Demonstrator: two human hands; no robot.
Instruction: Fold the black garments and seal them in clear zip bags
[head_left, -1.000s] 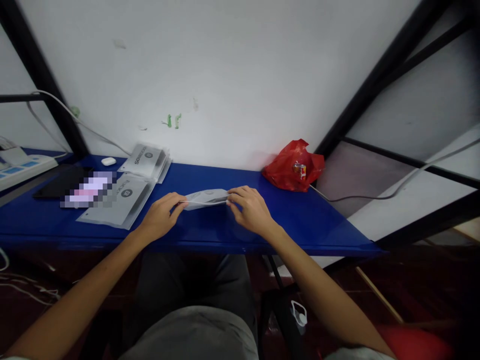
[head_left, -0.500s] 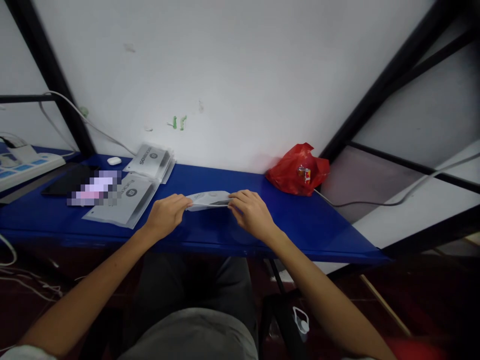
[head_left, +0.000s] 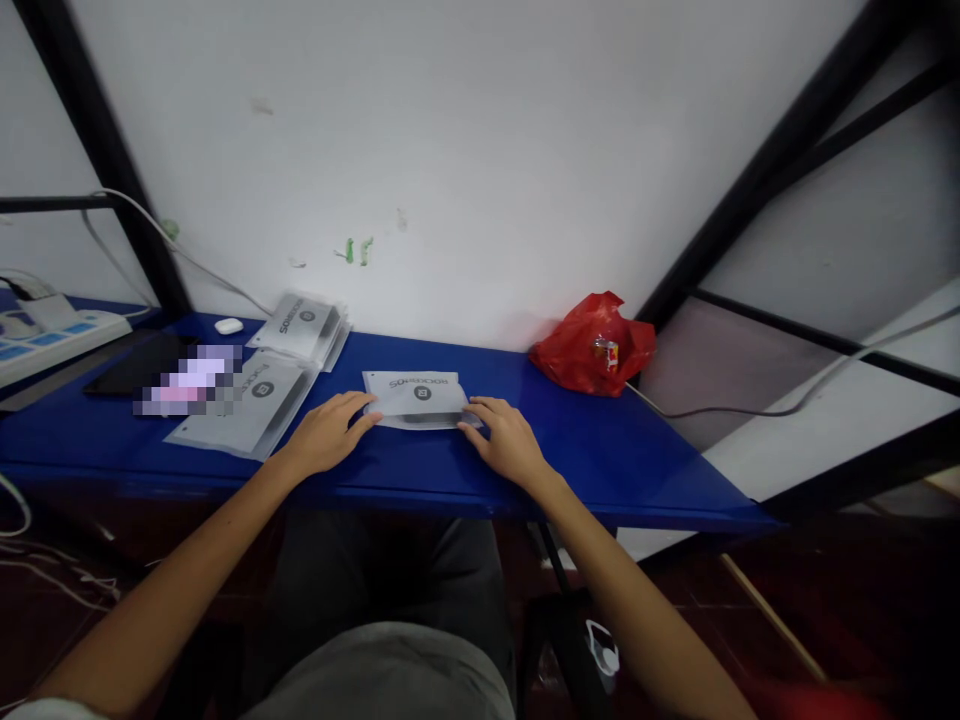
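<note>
A flat, pale plastic bag (head_left: 416,393) with dark lettering and a round logo lies on the blue table in front of me. My left hand (head_left: 332,432) is at its left edge, thumb and fingers apart, the fingertips touching or very near the plastic. At the right edge sits my right hand (head_left: 506,436), also open, its fingertips at the bag's corner. Neither hand grips the bag. To the left, a similar printed bag (head_left: 259,400) lies flat, and behind it rests a stack of such bags (head_left: 304,328).
On the blue table (head_left: 600,450) a red plastic bag (head_left: 592,345) stands at the back right. A white earbud case (head_left: 229,326), a dark tablet-like slab (head_left: 142,365) and a blurred-out bright patch are at the left, beside a white power strip (head_left: 67,335). Black frame posts flank the table.
The bag was pinched between both hands, tilted and bowed; now it lies flat with its print facing up. Both hands have loosened and their fingers have spread.
</note>
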